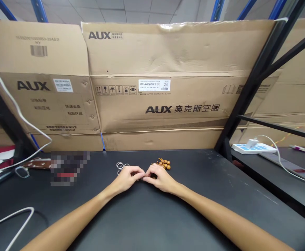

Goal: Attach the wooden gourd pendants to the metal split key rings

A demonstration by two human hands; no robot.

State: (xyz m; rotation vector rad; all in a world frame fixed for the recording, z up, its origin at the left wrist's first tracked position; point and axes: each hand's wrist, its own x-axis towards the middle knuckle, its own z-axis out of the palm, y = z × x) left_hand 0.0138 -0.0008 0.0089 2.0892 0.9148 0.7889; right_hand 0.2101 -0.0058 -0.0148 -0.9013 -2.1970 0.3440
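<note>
Two bare hands, L hand (127, 178) and R hand (160, 178), palms down, forearms angled in from lower corners. Fingertips (140, 172) meet at centre, pinched together on small dark item (143, 178); long axis and pointing dir. too small to tell. Approx. 3 wire rings (121, 166) just behind L hand; wooden gourd beads (163, 164) just behind R hand. All on black tabletop (194, 216); AUX cartons (157, 104) beyond.
</note>
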